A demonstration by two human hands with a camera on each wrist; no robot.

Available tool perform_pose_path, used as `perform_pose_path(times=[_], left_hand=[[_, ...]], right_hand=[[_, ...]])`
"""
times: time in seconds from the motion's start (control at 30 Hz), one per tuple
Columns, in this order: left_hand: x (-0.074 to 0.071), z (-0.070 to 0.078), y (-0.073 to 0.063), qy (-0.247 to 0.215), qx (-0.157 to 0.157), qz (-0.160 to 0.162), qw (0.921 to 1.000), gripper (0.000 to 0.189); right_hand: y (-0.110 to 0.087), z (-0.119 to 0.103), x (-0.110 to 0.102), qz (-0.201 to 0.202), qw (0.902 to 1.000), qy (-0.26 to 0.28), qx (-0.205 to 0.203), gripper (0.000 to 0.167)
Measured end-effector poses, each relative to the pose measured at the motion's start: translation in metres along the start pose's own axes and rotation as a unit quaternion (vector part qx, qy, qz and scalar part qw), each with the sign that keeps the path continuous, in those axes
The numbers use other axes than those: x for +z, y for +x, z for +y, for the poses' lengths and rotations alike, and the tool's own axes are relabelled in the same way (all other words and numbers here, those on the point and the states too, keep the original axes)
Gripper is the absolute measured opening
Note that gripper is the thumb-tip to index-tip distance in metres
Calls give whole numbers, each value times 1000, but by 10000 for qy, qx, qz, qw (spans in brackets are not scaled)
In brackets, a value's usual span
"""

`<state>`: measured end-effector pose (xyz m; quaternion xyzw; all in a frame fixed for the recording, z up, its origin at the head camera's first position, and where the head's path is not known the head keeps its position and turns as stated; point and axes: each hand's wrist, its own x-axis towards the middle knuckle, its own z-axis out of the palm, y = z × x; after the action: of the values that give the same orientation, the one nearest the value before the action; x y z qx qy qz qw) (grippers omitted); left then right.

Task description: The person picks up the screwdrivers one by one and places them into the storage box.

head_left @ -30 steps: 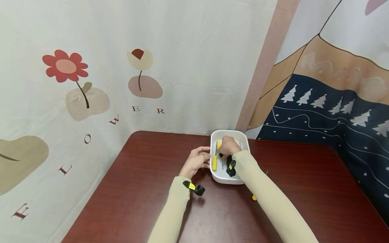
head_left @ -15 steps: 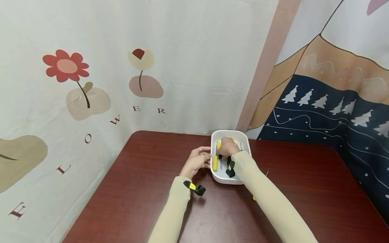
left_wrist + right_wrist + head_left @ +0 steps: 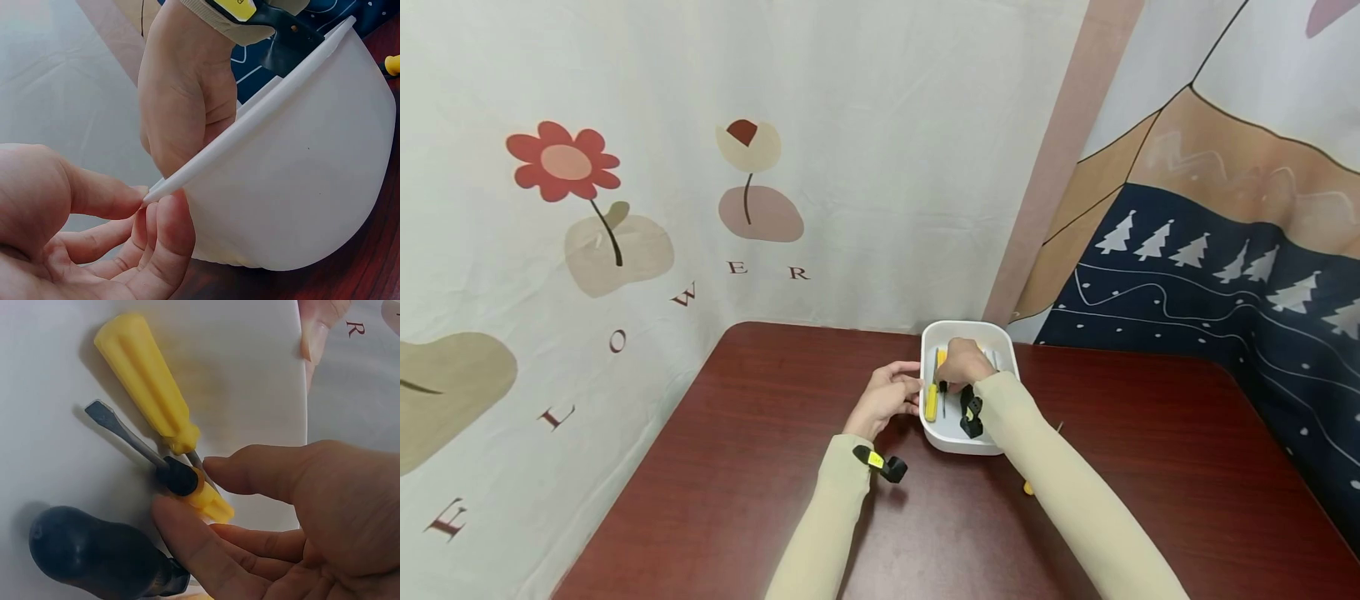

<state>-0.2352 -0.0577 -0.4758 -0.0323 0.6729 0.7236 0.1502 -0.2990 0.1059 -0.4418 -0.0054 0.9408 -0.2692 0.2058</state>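
Note:
The white plastic tub (image 3: 970,446) stands near the table's far edge. My left hand (image 3: 883,402) pinches its left rim between thumb and fingers, clearest in the left wrist view. My right hand (image 3: 964,363) is down inside the tub. Its thumb and fingers close around the short yellow handle of a flathead screwdriver (image 3: 131,439) with a black collar; part of the grip is hidden. Beside it lies another yellow-handled screwdriver (image 3: 144,381), its shank passing under the held one. A tool with a bulbous black handle (image 3: 94,553) lies near my fingertips.
On the dark red wooden table (image 3: 760,433), a yellow-handled tool (image 3: 1028,488) lies right of the tub, mostly hidden under my right forearm. A printed curtain (image 3: 880,167) hangs directly behind the table. Pale pieces (image 3: 991,357) show at the tub's far right.
In the tub, the flathead screwdriver's shank has swung slightly left and lies straighter alongside the yellow-handled one. My left hand keeps its place on the rim.

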Motion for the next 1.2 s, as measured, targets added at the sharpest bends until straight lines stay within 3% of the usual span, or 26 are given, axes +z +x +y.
perform_pose_path(times=[0.37, 0.63, 1.0, 1.2], left_hand=[[1, 0, -1, 0, 46, -3, 10000, 44], [0, 0, 1, -38, -13, -47, 10000, 45], [0, 1, 1, -4, -42, 7, 10000, 45], [0, 1, 0, 8, -49, 3, 10000, 46]], right_hand=[[-1, 3, -8, 58, 9996, -153, -249, 22], [-10, 5, -16, 203, 9947, -497, -880, 60], [-24, 7, -31, 380, 9843, -709, -1573, 63], [-29, 15, -41, 390, 9853, -546, -1569, 67]])
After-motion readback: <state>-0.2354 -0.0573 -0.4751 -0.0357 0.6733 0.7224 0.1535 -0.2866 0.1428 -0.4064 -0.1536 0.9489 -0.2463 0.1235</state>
